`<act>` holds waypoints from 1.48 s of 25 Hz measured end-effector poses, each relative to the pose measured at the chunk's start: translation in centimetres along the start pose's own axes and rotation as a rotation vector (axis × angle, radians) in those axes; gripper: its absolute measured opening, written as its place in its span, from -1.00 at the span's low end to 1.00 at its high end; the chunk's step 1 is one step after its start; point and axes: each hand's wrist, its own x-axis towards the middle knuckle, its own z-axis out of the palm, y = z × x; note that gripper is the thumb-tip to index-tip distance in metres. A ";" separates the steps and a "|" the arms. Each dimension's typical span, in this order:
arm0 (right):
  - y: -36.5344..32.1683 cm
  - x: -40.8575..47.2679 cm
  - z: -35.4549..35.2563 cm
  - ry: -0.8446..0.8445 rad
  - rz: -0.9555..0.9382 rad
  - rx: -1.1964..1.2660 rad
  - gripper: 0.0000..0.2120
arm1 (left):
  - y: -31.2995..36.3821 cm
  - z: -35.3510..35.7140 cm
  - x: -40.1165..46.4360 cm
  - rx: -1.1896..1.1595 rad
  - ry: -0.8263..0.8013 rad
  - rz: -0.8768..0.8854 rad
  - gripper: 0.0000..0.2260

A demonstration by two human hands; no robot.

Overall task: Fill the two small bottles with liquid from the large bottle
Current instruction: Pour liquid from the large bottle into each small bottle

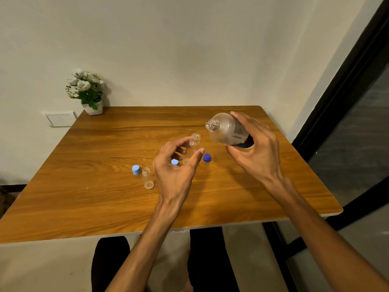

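The right hand (255,152) is gripping the large clear plastic bottle (228,129), tilted with its uncapped mouth pointing left, above the right half of the wooden tabletop (101,203). The left hand (175,171), fingers curled loosely and not closed, is reaching around one small clear uncapped bottle (194,144) near the middle; contact is unclear. The second small clear bottle (147,178) is standing left, beside a light blue cap (136,170). Another light blue cap (174,162) and a dark blue cap (207,158) are lying mid-table. The near edge is lying bare; a white potted flower plant (88,93) is occupying the far-left corner.
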 end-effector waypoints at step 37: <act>-2.7 4.5 -3.0 0.013 -0.411 -0.222 -0.36 | 1.5 -1.3 -0.4 -0.115 0.024 0.037 -0.64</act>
